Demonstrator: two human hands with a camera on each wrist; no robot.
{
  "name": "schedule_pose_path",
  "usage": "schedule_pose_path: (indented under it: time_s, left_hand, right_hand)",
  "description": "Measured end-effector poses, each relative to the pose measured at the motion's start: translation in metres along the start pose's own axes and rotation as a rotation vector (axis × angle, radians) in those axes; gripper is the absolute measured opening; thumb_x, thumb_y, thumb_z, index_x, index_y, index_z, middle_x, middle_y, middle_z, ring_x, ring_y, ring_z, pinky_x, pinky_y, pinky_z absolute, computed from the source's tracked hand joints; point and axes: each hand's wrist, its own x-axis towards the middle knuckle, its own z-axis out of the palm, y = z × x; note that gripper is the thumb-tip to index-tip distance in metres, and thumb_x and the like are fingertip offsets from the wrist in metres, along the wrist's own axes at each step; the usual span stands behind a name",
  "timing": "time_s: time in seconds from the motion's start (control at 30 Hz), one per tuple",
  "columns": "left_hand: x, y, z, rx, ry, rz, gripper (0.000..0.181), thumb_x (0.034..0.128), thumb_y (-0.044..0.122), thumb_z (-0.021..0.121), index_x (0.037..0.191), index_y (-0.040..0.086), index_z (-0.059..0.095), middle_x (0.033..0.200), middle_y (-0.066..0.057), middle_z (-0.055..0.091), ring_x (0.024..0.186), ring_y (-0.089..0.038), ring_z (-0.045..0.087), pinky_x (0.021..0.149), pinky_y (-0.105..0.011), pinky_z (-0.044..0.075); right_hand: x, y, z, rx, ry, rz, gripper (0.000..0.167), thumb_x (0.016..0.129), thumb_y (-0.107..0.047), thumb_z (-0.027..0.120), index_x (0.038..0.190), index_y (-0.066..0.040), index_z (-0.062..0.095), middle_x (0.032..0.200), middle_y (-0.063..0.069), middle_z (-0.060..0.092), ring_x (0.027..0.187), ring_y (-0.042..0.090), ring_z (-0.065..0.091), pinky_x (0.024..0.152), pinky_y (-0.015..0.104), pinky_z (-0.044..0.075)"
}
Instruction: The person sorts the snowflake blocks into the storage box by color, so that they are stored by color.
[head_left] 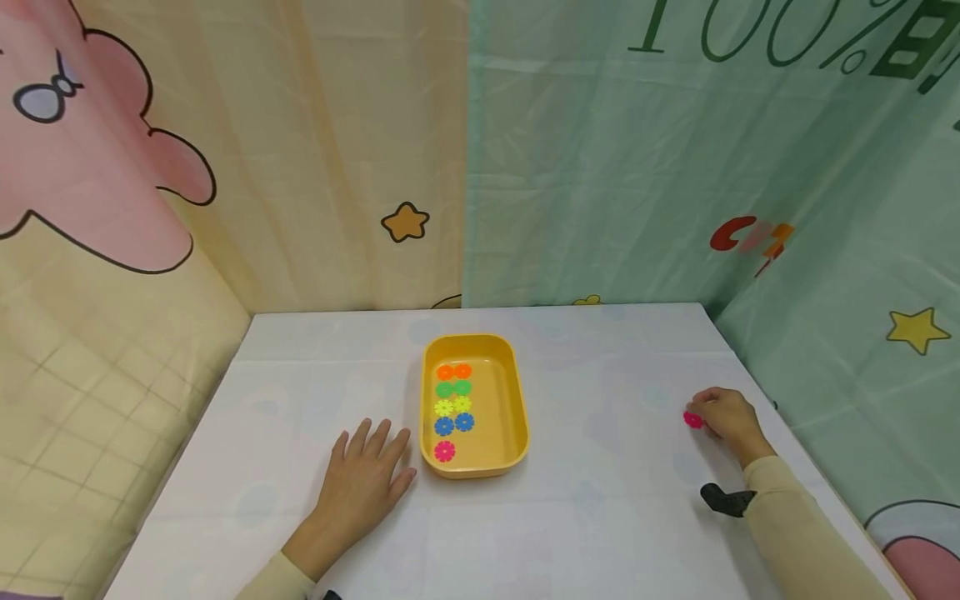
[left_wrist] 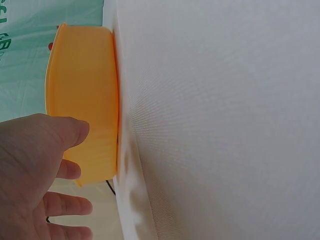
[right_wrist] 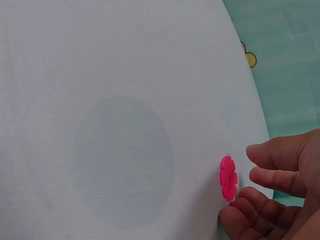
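Note:
At the right of the table, my right hand (head_left: 726, 419) has its fingertips at a pink flower-shaped plastic disc (head_left: 693, 419). In the right wrist view this disc (right_wrist: 228, 178) stands tilted, nearly edge-on, beside the curled fingers, which partly hide their contact with it. My left hand (head_left: 362, 482) lies palm down with fingers spread, left of a yellow tray (head_left: 491, 461). Its thumb (left_wrist: 75, 132) is near the tray's side wall in the left wrist view. Inside the tray are pairs of orange (head_left: 462, 372), green (head_left: 462, 387), yellow (head_left: 461, 404) and blue discs (head_left: 464, 422), plus one pink disc (head_left: 445, 452).
A white cloth covers the table (head_left: 585, 542). Printed curtains (head_left: 360, 150) rise behind it and along both sides. A black strap end (head_left: 726, 500) sticks out from the right wrist.

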Motion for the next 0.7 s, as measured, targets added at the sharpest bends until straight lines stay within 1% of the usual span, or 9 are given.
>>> schedule_pose_path:
  time_s: [0.13, 0.2, 0.3, 0.47, 0.53, 0.7]
  left_hand:
    - [-0.0001, 0.0001, 0.0002, -0.002, 0.005, 0.007, 0.054, 0.0903, 0.043, 0.075, 0.135, 0.015, 0.066, 0.138, -0.019, 0.062, 0.133, -0.047, 0.050, 0.106, -0.068, 0.037]
    - [-0.0001, 0.0003, -0.0001, -0.003, 0.005, 0.009, 0.054, 0.0904, 0.043, 0.075, 0.135, 0.014, 0.066, 0.138, -0.019, 0.062, 0.132, -0.047, 0.050, 0.105, -0.068, 0.037]
    - [-0.0001, 0.0008, -0.0005, -0.003, 0.006, 0.010, 0.054, 0.0905, 0.043, 0.075, 0.134, 0.014, 0.066, 0.138, -0.019, 0.062, 0.132, -0.047, 0.051, 0.105, -0.068, 0.038]
    - [-0.0003, 0.0010, -0.0010, -0.003, 0.012, 0.016, 0.053, 0.0904, 0.043, 0.075, 0.134, 0.014, 0.066, 0.138, -0.019, 0.062, 0.132, -0.046, 0.051, 0.104, -0.068, 0.039]
    - [-0.0004, 0.0009, -0.0009, -0.005, 0.012, 0.016, 0.053, 0.0906, 0.043, 0.075, 0.134, 0.014, 0.066, 0.137, -0.019, 0.062, 0.132, -0.046, 0.051, 0.104, -0.068, 0.039]
    - [-0.0005, 0.0006, -0.0009, -0.004, 0.013, 0.017, 0.053, 0.0907, 0.044, 0.074, 0.134, 0.014, 0.066, 0.137, -0.019, 0.062, 0.131, -0.046, 0.052, 0.104, -0.067, 0.039]
  right_hand:
    - [0.0017, 0.0038, 0.0011, -0.039, -0.021, -0.004, 0.037, 0.095, -0.022, 0.064, 0.113, 0.010, 0.060, 0.069, 0.002, 0.058, 0.061, 0.018, 0.054, 0.058, 0.033, 0.045]
    - [0.0018, 0.0040, 0.0019, -0.046, -0.033, -0.013, 0.035, 0.094, -0.023, 0.065, 0.109, 0.008, 0.060, 0.070, 0.002, 0.057, 0.061, 0.019, 0.054, 0.058, 0.033, 0.045]
    - [0.0022, 0.0024, 0.0025, -0.084, -0.041, -0.038, 0.035, 0.092, -0.023, 0.069, 0.107, 0.008, 0.061, 0.076, 0.006, 0.058, 0.068, 0.022, 0.055, 0.061, 0.033, 0.044]
    - [0.0018, 0.0005, 0.0046, -0.142, -0.043, -0.041, 0.037, 0.090, -0.021, 0.071, 0.109, 0.008, 0.060, 0.094, 0.019, 0.062, 0.089, 0.033, 0.056, 0.067, 0.033, 0.043]
    - [0.0007, -0.0006, 0.0057, -0.142, -0.043, -0.038, 0.034, 0.089, -0.018, 0.070, 0.108, 0.008, 0.060, 0.096, 0.022, 0.062, 0.091, 0.036, 0.055, 0.068, 0.035, 0.043]
    - [-0.0019, -0.0030, 0.0077, -0.141, -0.038, -0.052, 0.027, 0.088, -0.013, 0.070, 0.103, 0.008, 0.061, 0.097, 0.024, 0.062, 0.092, 0.038, 0.055, 0.070, 0.037, 0.043]
